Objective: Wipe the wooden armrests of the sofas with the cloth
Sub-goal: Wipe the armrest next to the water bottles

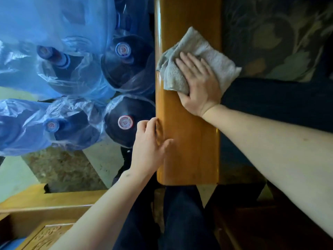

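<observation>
A glossy wooden armrest [189, 145] runs from the top of the view down to my legs. A crumpled grey cloth [203, 51] lies across its upper part. My right hand [196, 83] presses flat on the cloth, thumb hooked under its near edge. My left hand [151, 143] rests against the armrest's left edge, fingers curled on the wood, holding nothing else.
Several blue water jugs [124, 120] wrapped in clear plastic stand tight against the armrest's left side. The sofa's dark patterned cushion [275, 38] lies to the right. A carved wooden table [41, 210] sits at the lower left, with floor tiles [61, 170] between.
</observation>
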A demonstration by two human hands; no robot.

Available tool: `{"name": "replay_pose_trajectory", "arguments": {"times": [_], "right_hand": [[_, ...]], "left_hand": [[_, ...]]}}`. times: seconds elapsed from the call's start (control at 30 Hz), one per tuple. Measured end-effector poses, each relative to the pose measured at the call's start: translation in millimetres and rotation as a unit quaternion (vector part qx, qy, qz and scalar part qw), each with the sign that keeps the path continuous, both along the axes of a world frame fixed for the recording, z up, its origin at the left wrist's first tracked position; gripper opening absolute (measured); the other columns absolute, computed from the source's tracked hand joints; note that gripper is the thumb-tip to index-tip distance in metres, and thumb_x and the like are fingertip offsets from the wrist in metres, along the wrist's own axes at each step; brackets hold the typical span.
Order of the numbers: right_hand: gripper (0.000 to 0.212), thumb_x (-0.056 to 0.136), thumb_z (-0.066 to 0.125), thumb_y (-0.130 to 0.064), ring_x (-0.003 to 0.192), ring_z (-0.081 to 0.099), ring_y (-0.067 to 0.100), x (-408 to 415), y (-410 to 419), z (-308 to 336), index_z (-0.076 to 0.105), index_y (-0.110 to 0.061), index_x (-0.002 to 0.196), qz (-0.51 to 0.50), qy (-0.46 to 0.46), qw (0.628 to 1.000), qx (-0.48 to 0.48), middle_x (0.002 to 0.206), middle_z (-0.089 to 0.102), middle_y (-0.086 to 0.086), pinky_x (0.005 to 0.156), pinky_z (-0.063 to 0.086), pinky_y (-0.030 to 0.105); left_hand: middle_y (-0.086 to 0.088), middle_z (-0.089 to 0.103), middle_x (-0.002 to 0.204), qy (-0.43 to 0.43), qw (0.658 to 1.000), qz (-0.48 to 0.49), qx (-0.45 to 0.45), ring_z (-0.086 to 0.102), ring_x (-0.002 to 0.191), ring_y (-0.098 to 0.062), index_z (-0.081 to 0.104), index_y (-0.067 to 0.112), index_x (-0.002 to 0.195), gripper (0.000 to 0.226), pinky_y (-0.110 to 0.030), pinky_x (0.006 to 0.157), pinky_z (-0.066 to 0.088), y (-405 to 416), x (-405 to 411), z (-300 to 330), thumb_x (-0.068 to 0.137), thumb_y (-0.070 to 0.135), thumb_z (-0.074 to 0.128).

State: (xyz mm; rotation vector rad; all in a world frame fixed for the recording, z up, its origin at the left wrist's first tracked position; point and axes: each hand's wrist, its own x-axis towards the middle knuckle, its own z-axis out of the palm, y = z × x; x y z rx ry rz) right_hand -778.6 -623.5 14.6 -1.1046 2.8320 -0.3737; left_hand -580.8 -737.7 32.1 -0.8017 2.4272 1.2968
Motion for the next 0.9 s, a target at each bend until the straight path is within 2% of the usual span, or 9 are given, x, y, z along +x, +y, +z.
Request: {"name": "replay_pose_trajectory", "arguments": {"times": [0.13, 0.23, 0.3, 0.4, 0.5, 0.57, 0.63, 0.8, 0.9], "right_hand": [[0.069, 0.094, 0.052, -0.043, 0.154, 0.033, 0.025, 75.8, 18.8, -5.8, 0.043, -0.014, 0.156, -0.078, 0.010, 0.997, -0.026, 0.165, 0.041, 0.007, 0.128, 0.020, 0.047], [0.069, 0.096, 0.050, -0.043, 0.156, 0.029, 0.025, 134.9, 34.2, -9.0, 0.041, -0.012, 0.157, -0.093, 0.000, 0.995, -0.025, 0.166, 0.038, 0.008, 0.129, 0.017, 0.047], [0.073, 0.095, 0.052, -0.043, 0.158, 0.024, 0.024, 171.3, 45.8, -10.2, 0.038, -0.011, 0.159, -0.090, -0.011, 0.996, -0.014, 0.168, 0.033, 0.008, 0.130, 0.016, 0.048], [0.077, 0.093, 0.054, -0.044, 0.160, 0.019, 0.023, 211.2, 61.5, -10.4, 0.034, -0.012, 0.161, -0.088, -0.023, 0.996, 0.009, 0.171, 0.028, 0.007, 0.130, 0.013, 0.047], [0.078, 0.095, 0.049, -0.050, 0.160, 0.018, 0.023, 229.9, 72.4, -11.0, 0.031, -0.012, 0.162, -0.064, -0.033, 0.997, 0.036, 0.172, 0.025, 0.007, 0.131, 0.010, 0.046], [0.078, 0.098, 0.042, -0.057, 0.160, 0.018, 0.023, 226.7, 78.7, -10.0, 0.030, -0.014, 0.162, -0.039, -0.043, 0.997, 0.043, 0.172, 0.023, 0.005, 0.131, 0.011, 0.046], [0.084, 0.092, 0.052, -0.057, 0.160, 0.018, 0.020, 211.3, 82.3, -9.0, 0.030, -0.018, 0.163, -0.006, -0.053, 0.997, 0.048, 0.173, 0.019, 0.000, 0.130, 0.013, 0.044], [0.092, 0.078, 0.063, -0.053, 0.158, 0.022, 0.018, 100.1, 54.5, -8.2, 0.034, -0.023, 0.160, 0.067, -0.055, 0.996, 0.021, 0.169, 0.030, -0.002, 0.130, 0.012, 0.041], [0.090, 0.080, 0.062, -0.056, 0.156, 0.027, 0.021, 10.1, 19.2, -7.7, 0.036, -0.023, 0.159, 0.079, -0.038, 0.996, 0.008, 0.168, 0.034, 0.000, 0.129, 0.013, 0.043]], "left_hand": [[0.002, 0.041, 0.127, -0.014, 1.000, 0.012, 0.017, 0.057, 0.111, -0.022, 0.049, 0.017, 0.130, 0.061, -0.039, 0.091, 0.054, 23.7, 59.5, -2.8, 0.082, 0.037, 0.081], [0.007, 0.043, 0.120, -0.002, 0.999, 0.024, 0.023, 0.058, 0.106, -0.017, 0.055, 0.021, 0.125, 0.036, -0.037, 0.089, 0.055, 29.5, 92.6, -4.5, 0.094, 0.033, 0.068], [0.007, 0.047, 0.117, 0.014, 0.999, 0.035, 0.036, 0.057, 0.105, -0.007, 0.061, 0.024, 0.127, 0.028, -0.026, 0.093, 0.050, 27.3, 108.7, -5.7, 0.100, 0.024, 0.054], [0.007, 0.053, 0.113, 0.002, 0.999, 0.012, 0.040, 0.054, 0.109, 0.001, 0.067, 0.023, 0.128, 0.030, -0.007, 0.092, 0.039, 15.2, 117.5, -8.1, 0.104, 0.016, 0.050], [0.009, 0.058, 0.113, 0.006, 0.999, 0.013, 0.034, 0.057, 0.107, 0.002, 0.068, 0.023, 0.121, 0.024, -0.019, 0.096, 0.043, 2.5, 102.0, -9.5, 0.104, 0.015, 0.052], [0.012, 0.061, 0.114, 0.034, 0.999, 0.021, 0.016, 0.058, 0.106, 0.002, 0.066, 0.024, 0.124, 0.027, -0.023, 0.096, 0.045, -7.0, 71.0, -6.7, 0.104, 0.012, 0.052], [0.012, 0.060, 0.116, 0.062, 0.998, 0.014, -0.005, 0.060, 0.108, -0.007, 0.063, 0.026, 0.130, 0.031, -0.026, 0.095, 0.048, -19.6, 26.8, -0.8, 0.103, 0.013, 0.054], [-0.015, 0.044, 0.144, 0.110, 0.983, -0.121, -0.089, 0.050, 0.127, -0.031, 0.047, 0.025, 0.151, 0.054, -0.043, 0.103, 0.049, -67.0, -131.8, 1.4, 0.100, 0.014, 0.060], [-0.008, 0.044, 0.144, 0.090, 0.995, -0.029, -0.029, 0.048, 0.126, -0.019, 0.040, 0.030, 0.154, 0.061, -0.029, 0.104, 0.041, -96.0, -232.5, 0.2, 0.098, 0.015, 0.058]]}}
